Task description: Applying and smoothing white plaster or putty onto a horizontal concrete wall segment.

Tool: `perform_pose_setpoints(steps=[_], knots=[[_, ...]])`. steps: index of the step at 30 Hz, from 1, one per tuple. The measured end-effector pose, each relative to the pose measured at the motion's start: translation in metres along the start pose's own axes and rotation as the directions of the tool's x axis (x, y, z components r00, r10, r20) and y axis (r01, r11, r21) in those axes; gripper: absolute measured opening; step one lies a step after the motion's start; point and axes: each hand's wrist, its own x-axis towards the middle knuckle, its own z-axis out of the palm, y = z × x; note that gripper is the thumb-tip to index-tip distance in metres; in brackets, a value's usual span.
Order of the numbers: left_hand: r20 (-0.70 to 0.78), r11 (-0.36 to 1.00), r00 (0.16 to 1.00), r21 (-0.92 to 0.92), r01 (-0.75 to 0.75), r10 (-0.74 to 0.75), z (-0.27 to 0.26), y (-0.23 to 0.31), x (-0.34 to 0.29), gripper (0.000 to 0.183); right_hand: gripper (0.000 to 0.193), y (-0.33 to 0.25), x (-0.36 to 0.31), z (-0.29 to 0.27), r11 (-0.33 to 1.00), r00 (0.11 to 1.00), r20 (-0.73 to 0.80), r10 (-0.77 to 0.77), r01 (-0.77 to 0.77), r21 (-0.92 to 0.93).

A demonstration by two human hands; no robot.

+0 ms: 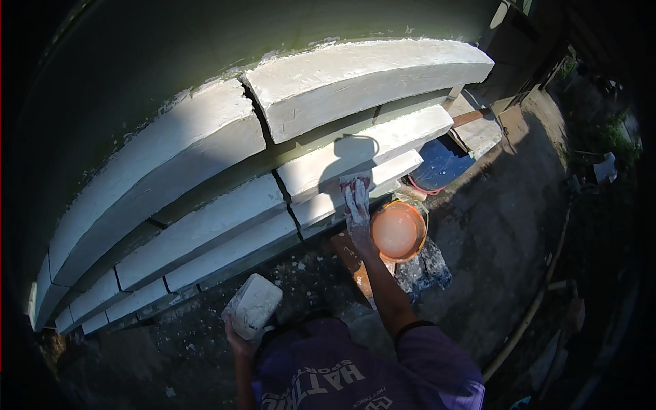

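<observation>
My right hand (358, 215), smeared white, reaches forward with its fingers closed on a small reddish flat tool (355, 182). White paste coats the tool, and its exact kind is unclear. It is at the face of a lower white ledge (398, 169), beside the shadow of my head. Low and to the left, my left hand (236, 333) grips the edge of a white rectangular tub (258, 301) with rounded corners and paste smears; part of that hand is hidden. Just right of my right wrist stands an orange bucket (398, 232) with pale, milky liquid inside.
Above, a long white upper ledge (369, 68) projects from a dark green wall (273, 34), with dark gaps between sections. A blue container (441, 164) stands beyond the bucket. Crumpled dark sheeting (424, 270) and a brown board (352, 256) lie by the bucket on spattered ground.
</observation>
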Motion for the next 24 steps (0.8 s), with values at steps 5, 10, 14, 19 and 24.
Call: perform_pose_setpoints(steps=[5,10,14,19,24], knots=[[0.033,0.999,0.999,-0.037,-0.006,0.007,0.009,0.008,-0.011,0.055,0.043,-0.032,-0.055,0.018,0.904,0.999,0.045,0.014,-0.032,0.426],[0.012,0.994,0.996,0.057,-0.093,0.093,-0.001,-0.002,-0.005,0.054,0.018,-0.085,-0.031,-0.003,0.802,0.920,0.174,0.352,-0.392,0.451],[0.060,0.969,0.990,0.205,-0.136,0.126,-0.003,-0.012,0.026,0.042,0.029,-0.123,0.011,-0.037,0.492,0.800,0.590,0.106,-0.558,0.668],[0.152,0.922,0.970,0.311,-0.229,0.190,0.026,0.010,0.021,0.042,0.042,-0.211,0.036,-0.032,0.824,0.561,0.725,-0.399,-0.129,0.552],[0.150,0.980,0.981,0.133,-0.146,0.125,0.005,0.005,0.025,0.047,0.050,-0.221,-0.011,0.013,0.897,0.370,0.825,-0.427,0.061,0.438]])
